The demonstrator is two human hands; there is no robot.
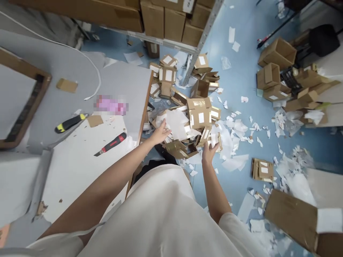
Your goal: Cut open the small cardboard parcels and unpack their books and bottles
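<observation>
My left hand (160, 134) is open with its fingers apart, at the near left edge of a white paper sheet (177, 123). Whether it touches the sheet I cannot tell. To the right, my right hand (209, 152) is also open, thumb and fingers spread, beside small flattened cardboard boxes (205, 135). Beyond both hands a larger brown box (199, 113) with a white label and tape lies on the heap. Neither hand visibly holds anything.
On the table (66, 171) at left lie a red-black utility knife (111, 144), a yellow-black cutter (71, 123) and cardboard scraps. A metal shelf post (200, 46) rises behind the heap. Paper scraps litter the blue floor (235, 178); a large carton (292, 217) lies at right.
</observation>
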